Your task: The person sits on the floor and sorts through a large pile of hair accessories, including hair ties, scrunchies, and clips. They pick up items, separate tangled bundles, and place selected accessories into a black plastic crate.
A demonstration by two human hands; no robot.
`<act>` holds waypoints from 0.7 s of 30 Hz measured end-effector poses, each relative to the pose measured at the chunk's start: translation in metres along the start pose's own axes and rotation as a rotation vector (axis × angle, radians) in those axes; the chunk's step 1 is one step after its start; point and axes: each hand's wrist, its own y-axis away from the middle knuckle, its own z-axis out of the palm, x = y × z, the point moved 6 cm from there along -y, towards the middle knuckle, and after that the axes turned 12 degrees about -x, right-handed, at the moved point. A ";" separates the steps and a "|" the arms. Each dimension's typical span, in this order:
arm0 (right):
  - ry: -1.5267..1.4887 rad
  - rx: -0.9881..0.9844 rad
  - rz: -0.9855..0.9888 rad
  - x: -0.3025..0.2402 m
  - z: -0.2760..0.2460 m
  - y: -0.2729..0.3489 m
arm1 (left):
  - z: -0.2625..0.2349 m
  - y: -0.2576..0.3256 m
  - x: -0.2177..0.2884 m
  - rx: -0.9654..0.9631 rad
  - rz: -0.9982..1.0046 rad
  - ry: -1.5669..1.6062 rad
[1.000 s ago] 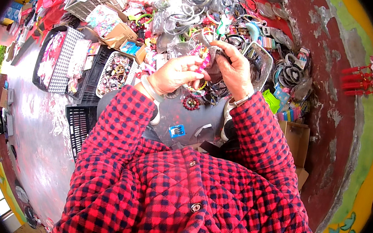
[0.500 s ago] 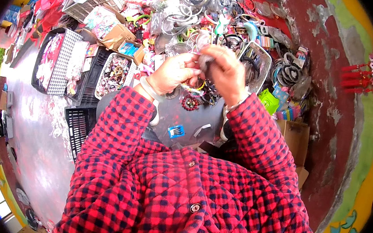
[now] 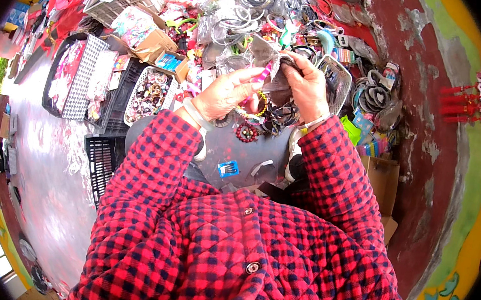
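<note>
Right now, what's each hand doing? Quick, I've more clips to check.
Left hand: closed, fingertips pinching a bright pink piece.
Right hand: closed, thumb and fingers gripping a greyish, fabric-like piece.

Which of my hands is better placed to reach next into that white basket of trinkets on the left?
Probably your left hand: it is nearer the white basket, though it seems to pinch a pink strip. Your right hand is farther across and grips a grey item.

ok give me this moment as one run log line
left hand: pinching pink strip | right hand: holding grey item | below: red beaded loop, blue card
</note>
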 end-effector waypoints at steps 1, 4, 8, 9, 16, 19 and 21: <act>-0.058 -0.018 0.069 0.002 -0.002 0.000 | -0.001 0.001 0.002 0.001 -0.023 -0.020; -0.179 0.002 0.155 0.005 -0.007 -0.001 | -0.003 0.002 0.003 -0.004 -0.025 0.007; -0.453 0.081 0.199 0.018 -0.026 -0.005 | -0.007 0.002 -0.001 0.015 0.121 0.006; -0.534 0.117 0.212 0.017 -0.031 -0.004 | -0.011 0.002 -0.007 0.016 0.090 -0.005; -0.194 -0.103 0.107 0.000 -0.016 -0.008 | -0.012 0.001 -0.002 0.096 0.083 0.056; 0.001 -0.048 0.098 0.002 -0.020 -0.008 | -0.012 0.004 -0.002 0.044 0.070 0.143; 0.103 -0.020 0.078 0.002 -0.022 -0.008 | -0.011 0.004 -0.002 -0.002 0.081 0.237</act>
